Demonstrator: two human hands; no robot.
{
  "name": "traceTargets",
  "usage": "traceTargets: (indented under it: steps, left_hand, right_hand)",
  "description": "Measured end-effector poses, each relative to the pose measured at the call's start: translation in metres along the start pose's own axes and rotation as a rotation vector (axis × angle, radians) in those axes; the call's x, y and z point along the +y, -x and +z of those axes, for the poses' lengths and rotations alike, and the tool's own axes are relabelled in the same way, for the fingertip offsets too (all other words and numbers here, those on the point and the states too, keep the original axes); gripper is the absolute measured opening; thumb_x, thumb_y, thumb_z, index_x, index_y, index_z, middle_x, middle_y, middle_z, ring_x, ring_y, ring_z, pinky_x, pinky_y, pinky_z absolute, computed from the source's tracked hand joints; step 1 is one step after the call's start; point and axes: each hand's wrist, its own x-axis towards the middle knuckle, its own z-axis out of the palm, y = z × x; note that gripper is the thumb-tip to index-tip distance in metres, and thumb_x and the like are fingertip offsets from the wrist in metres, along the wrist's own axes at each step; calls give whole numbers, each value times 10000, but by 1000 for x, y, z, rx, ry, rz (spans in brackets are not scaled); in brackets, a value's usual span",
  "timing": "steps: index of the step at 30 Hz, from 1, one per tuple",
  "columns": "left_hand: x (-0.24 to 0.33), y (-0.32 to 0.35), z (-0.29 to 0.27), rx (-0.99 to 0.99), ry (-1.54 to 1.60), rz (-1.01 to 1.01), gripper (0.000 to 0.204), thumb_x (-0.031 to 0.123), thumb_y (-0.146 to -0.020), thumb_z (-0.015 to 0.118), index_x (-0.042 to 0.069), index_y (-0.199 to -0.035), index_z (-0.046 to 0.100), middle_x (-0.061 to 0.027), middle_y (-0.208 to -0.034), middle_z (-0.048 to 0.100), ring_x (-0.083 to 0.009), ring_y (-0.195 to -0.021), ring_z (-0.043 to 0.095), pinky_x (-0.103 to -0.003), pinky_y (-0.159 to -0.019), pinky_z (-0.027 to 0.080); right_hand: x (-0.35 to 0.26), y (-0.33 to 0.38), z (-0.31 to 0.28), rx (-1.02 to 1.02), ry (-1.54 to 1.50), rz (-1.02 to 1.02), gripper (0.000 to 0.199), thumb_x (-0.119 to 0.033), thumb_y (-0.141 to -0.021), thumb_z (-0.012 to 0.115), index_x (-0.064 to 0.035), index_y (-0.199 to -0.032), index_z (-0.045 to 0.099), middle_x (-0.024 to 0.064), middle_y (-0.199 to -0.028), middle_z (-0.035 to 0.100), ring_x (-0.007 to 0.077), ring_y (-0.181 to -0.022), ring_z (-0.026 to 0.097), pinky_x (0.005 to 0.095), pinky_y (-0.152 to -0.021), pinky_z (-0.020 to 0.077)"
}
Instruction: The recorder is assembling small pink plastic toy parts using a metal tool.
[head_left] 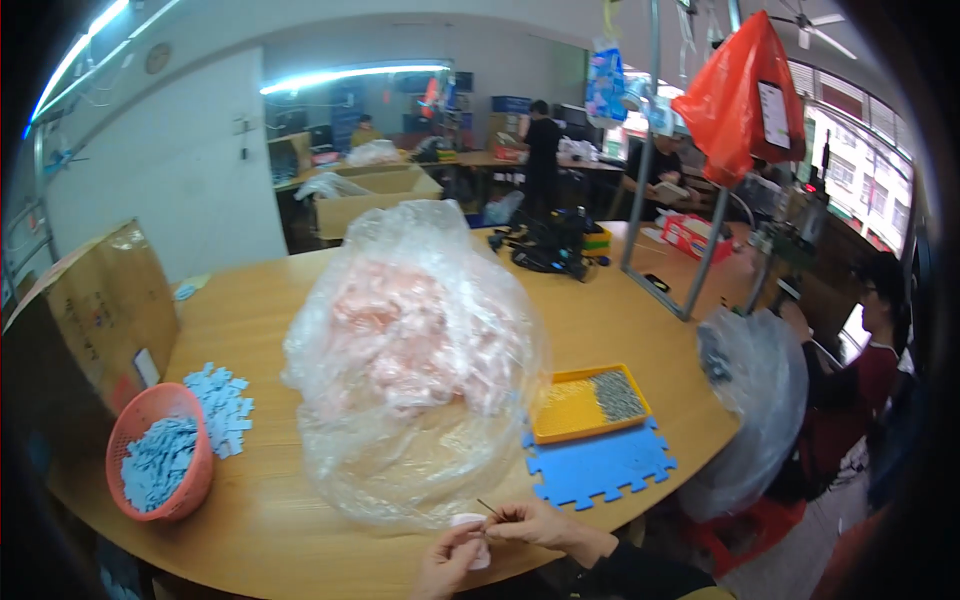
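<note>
At the table's near edge, my left hand (pixel 448 562) is closed on a small pale pinkish-white piece (pixel 480 556). My right hand (pixel 540 526) meets it there, fingers pinched, with a thin dark rod (pixel 487 507) sticking out of them. What kind of tool the rod is cannot be made out. Just beyond both hands lies a large clear plastic bag (pixel 400 470), filled with pale pink pieces (pixel 390 325). To the right, a yellow tray (pixel 560 433) holding small grey metal parts (pixel 618 396) rests partly on a blue foam mat (pixel 600 472).
A coral plastic basket (pixel 190 478) of light blue pieces stands left, beside a loose pile (pixel 222 405). Cardboard box (pixel 95 300) at far left. A metal frame (pixel 640 150) carries a red bag (pixel 745 100). A person (pixel 870 350) sits at a machine on the right.
</note>
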Motion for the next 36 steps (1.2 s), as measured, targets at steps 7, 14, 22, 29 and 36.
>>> traceTargets:
  steps: [7, 14, 22, 29, 36]
  left_hand:
    - [26, 11, 8, 208, -60, 64, 179, 87, -896, 627, 25, -1064, 629, -34, -859, 661, -82, -719, 601, -220, -628, 502]
    - [32, 20, -2, 271, 45, 87, 106, 82, -896, 629, 17, -979, 641, -64, -837, 670, -105, -692, 614, -220, -615, 510]
    - [27, 25, 6, 361, 53, 108, 91, 70, -900, 618, 4, -959, 641, -68, -826, 666, -110, -688, 612, -223, -611, 508]
    - [10, 23, -15, 344, 95, 225, 193, 57, -937, 544, 5, -1116, 594, -114, -978, 654, -160, -794, 636, -268, -663, 537]
    - [24, 35, -22, 291, 146, 224, 552, 127, -990, 427, 147, -1486, 185, -151, -1224, 550, -273, -923, 642, -386, -765, 558]
  right_hand:
    - [-4, -7, 29, 34, -130, 53, 126, -167, -905, 641, -60, -971, 651, -50, -758, 585, 14, -579, 453, 159, -495, 321]
    - [-15, -13, 40, -85, -176, 108, 132, -96, -908, 611, -53, -1029, 643, -35, -766, 584, 35, -592, 458, 179, -520, 335]
    - [-31, -14, 45, -35, -19, -47, 140, -113, -899, 623, -31, -1012, 636, 1, -881, 614, 75, -806, 554, 211, -723, 450]
    - [-36, -26, 54, -165, 186, -185, 176, -143, -907, 575, -10, -1019, 601, 14, -895, 596, 91, -862, 539, 258, -781, 451]
    - [-153, -74, -62, 478, 737, -687, 135, -118, -851, 593, -43, -950, 648, 72, -879, 638, 157, -789, 578, 298, -722, 467]
